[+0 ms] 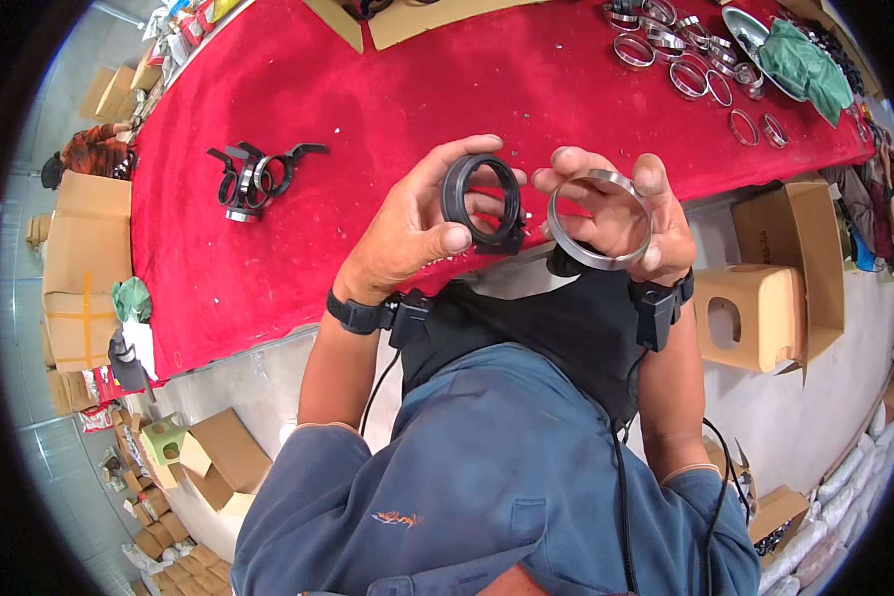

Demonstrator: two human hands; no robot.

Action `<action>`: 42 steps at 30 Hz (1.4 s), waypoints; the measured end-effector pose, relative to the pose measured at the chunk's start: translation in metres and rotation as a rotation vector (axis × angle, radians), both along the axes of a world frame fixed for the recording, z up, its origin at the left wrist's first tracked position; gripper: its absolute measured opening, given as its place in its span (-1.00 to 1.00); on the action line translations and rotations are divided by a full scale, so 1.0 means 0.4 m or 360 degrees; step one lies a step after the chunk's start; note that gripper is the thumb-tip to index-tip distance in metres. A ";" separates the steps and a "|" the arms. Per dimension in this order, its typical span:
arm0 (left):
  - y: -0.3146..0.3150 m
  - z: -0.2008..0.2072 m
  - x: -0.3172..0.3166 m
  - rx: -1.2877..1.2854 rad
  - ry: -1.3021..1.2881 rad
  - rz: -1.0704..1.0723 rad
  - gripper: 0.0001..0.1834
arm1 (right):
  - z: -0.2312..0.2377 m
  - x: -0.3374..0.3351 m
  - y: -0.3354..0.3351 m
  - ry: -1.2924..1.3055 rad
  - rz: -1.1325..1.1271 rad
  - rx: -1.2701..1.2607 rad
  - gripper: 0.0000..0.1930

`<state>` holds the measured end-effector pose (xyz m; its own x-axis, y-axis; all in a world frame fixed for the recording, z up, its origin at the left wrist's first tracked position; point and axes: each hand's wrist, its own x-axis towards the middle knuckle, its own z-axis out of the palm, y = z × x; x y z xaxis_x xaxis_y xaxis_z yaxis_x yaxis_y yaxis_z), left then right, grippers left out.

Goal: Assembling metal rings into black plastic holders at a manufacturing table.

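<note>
Between the thumb and fingers of my left hand (407, 223) is a black ring (454, 195) with a small tab at its lower side. My right hand (670, 223) grips a thin silver metal ring (566, 244) by its edge. Both rings are held up side by side, apart, above the near edge of the red-covered table (368, 109). On the cloth to the left lies a small cluster of black rings with arms (286, 179), with a silver ring (240, 214) among them.
Several loose silver rings (634, 52) lie at the table's far right, beside a metal tray (743, 28) with a green plastic bag (805, 68). An open cardboard box (387, 25) stands at the far edge. A tan plastic stool (755, 316) and cardboard box (819, 263) are at right.
</note>
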<state>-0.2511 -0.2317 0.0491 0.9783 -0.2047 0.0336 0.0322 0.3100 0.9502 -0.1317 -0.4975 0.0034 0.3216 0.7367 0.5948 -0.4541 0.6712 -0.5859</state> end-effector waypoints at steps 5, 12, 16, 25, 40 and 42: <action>-0.030 -0.014 -0.011 -0.0179 0.0077 0.0014 0.27 | -0.005 -0.003 -0.015 0.0024 -0.0058 -0.0030 -0.12; -0.036 -0.004 -0.011 -0.0205 0.0113 0.0047 0.31 | 0.024 -0.040 -0.028 0.0149 -0.0375 -0.0344 -0.19; -0.053 0.016 -0.012 -0.0227 0.0065 0.0081 0.15 | 0.034 -0.064 -0.023 0.0312 -0.0556 -0.0383 -0.24; -0.099 0.018 -0.023 0.0189 -0.0233 0.0201 0.10 | 0.047 -0.089 -0.026 0.0148 -0.0806 -0.0492 -0.12; -0.110 0.033 -0.038 0.0644 -0.0448 0.0318 0.10 | 0.047 -0.095 -0.025 -0.0279 -0.0929 -0.0491 -0.19; -0.111 0.029 -0.038 0.0628 -0.0486 0.0317 0.10 | 0.046 -0.094 -0.023 -0.0308 -0.0941 -0.0490 -0.19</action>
<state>-0.2662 -0.2759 0.0606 0.9572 -0.0704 0.2807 -0.2868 -0.1006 0.9527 -0.1695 -0.5066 0.0218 0.6303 0.6149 0.4740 0.0685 0.5640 -0.8229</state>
